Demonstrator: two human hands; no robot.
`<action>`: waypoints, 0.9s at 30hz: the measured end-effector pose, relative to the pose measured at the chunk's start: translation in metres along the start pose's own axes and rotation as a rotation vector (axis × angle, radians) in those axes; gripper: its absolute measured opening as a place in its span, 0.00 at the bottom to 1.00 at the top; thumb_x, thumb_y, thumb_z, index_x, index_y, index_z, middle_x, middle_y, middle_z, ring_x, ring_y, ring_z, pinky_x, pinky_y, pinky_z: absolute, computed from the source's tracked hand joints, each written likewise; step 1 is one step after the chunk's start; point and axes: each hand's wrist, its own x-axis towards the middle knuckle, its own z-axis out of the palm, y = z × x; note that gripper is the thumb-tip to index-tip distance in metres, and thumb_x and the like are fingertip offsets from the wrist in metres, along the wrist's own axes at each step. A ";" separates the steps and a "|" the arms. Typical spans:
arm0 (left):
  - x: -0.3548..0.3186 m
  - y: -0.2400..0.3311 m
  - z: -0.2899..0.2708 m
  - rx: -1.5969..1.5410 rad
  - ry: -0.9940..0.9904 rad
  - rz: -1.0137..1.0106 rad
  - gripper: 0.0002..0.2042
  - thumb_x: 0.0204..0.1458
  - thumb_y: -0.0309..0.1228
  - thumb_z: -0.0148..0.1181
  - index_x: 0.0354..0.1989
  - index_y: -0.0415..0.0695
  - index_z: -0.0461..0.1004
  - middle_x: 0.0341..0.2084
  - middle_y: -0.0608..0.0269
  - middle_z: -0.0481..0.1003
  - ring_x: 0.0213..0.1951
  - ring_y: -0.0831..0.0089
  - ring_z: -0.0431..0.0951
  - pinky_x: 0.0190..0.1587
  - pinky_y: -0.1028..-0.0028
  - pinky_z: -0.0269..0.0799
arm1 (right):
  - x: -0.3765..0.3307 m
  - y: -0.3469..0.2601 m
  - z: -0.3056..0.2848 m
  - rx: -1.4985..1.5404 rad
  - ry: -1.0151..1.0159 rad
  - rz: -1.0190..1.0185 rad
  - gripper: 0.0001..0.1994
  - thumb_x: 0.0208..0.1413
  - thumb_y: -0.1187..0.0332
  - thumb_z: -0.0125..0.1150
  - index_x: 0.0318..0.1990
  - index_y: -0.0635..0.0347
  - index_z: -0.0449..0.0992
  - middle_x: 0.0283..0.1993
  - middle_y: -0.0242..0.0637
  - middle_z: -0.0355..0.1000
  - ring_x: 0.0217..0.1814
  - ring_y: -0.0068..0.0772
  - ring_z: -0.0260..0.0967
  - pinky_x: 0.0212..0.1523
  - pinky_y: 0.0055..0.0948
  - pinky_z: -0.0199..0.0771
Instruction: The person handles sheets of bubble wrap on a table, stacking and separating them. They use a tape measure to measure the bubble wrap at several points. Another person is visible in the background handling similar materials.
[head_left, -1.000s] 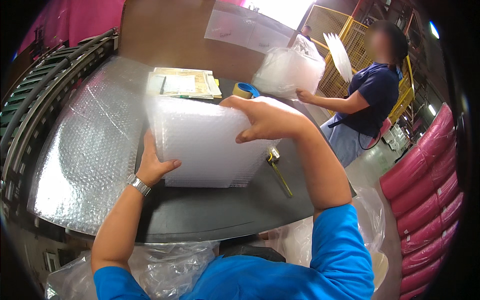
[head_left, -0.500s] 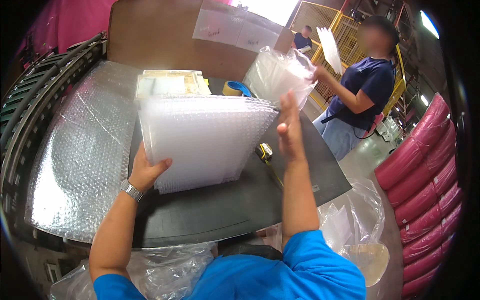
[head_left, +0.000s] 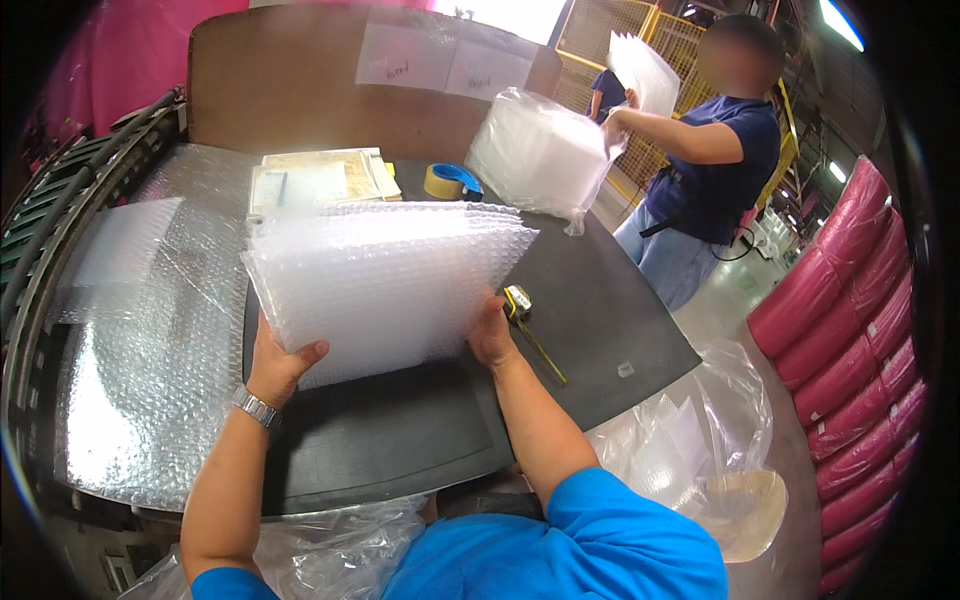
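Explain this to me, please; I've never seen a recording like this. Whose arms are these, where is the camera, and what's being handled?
There is no machine here, just a person's bare hands. The view looks down from the left of two fisheye cameras worn on that person's head, so straight edges bend near the rim. The left hand, below a metal watch, grips a stack of bubble-wrap sheets; the right hand is at its other side, fingers mostly hidden. On the dark table are papers, a tape roll, a tape measure and, at left, a large bubble-wrap sheet. Beyond, a co-worker stands by a clear bag.
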 end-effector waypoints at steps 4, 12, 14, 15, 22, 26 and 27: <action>-0.004 -0.011 0.002 0.211 -0.028 -0.004 0.34 0.32 0.29 0.67 0.50 0.39 0.55 0.42 0.57 0.67 0.45 0.70 0.66 0.47 0.70 0.63 | -0.013 0.050 -0.039 -0.175 0.076 0.035 0.34 0.42 0.35 0.49 0.39 0.62 0.66 0.36 0.26 0.62 0.40 0.20 0.56 0.40 0.24 0.58; -0.008 -0.001 0.007 0.284 -0.051 -0.012 0.23 0.34 0.30 0.66 0.41 0.40 0.66 0.35 0.59 0.71 0.37 0.71 0.71 0.41 0.73 0.66 | -0.010 0.029 -0.023 -0.256 0.105 -0.017 0.26 0.44 0.40 0.53 0.27 0.59 0.66 0.26 0.21 0.57 0.29 0.15 0.50 0.29 0.21 0.54; -0.008 0.000 0.010 0.295 -0.014 0.003 0.23 0.35 0.31 0.66 0.41 0.40 0.66 0.35 0.59 0.71 0.37 0.71 0.71 0.41 0.72 0.66 | -0.013 0.026 -0.019 -0.213 0.102 0.004 0.26 0.44 0.41 0.54 0.27 0.59 0.67 0.26 0.20 0.57 0.29 0.15 0.51 0.29 0.21 0.54; -0.006 0.003 0.009 0.289 -0.004 0.005 0.23 0.35 0.31 0.66 0.41 0.39 0.66 0.35 0.59 0.71 0.38 0.71 0.70 0.41 0.72 0.66 | -0.013 0.023 -0.016 -0.190 0.098 0.016 0.26 0.44 0.41 0.55 0.27 0.58 0.67 0.26 0.20 0.57 0.29 0.15 0.51 0.28 0.21 0.54; -0.003 -0.006 0.010 0.210 -0.022 -0.001 0.26 0.36 0.36 0.66 0.44 0.39 0.64 0.38 0.58 0.70 0.41 0.70 0.69 0.44 0.71 0.64 | -0.014 0.018 -0.012 -0.191 0.121 0.032 0.25 0.42 0.41 0.57 0.30 0.57 0.67 0.28 0.22 0.59 0.31 0.16 0.53 0.31 0.21 0.55; -0.004 -0.008 0.005 0.242 -0.029 -0.025 0.28 0.36 0.35 0.67 0.45 0.39 0.62 0.38 0.57 0.70 0.41 0.70 0.69 0.45 0.71 0.64 | -0.014 0.021 -0.010 -0.144 0.128 0.052 0.27 0.42 0.42 0.58 0.35 0.59 0.68 0.32 0.24 0.63 0.36 0.18 0.57 0.39 0.22 0.57; -0.005 -0.008 0.005 0.242 -0.025 -0.030 0.28 0.36 0.35 0.67 0.45 0.39 0.62 0.38 0.57 0.70 0.42 0.70 0.69 0.45 0.71 0.63 | -0.014 0.020 -0.006 -0.120 0.144 0.048 0.27 0.42 0.42 0.58 0.35 0.59 0.68 0.32 0.25 0.63 0.37 0.19 0.57 0.41 0.23 0.57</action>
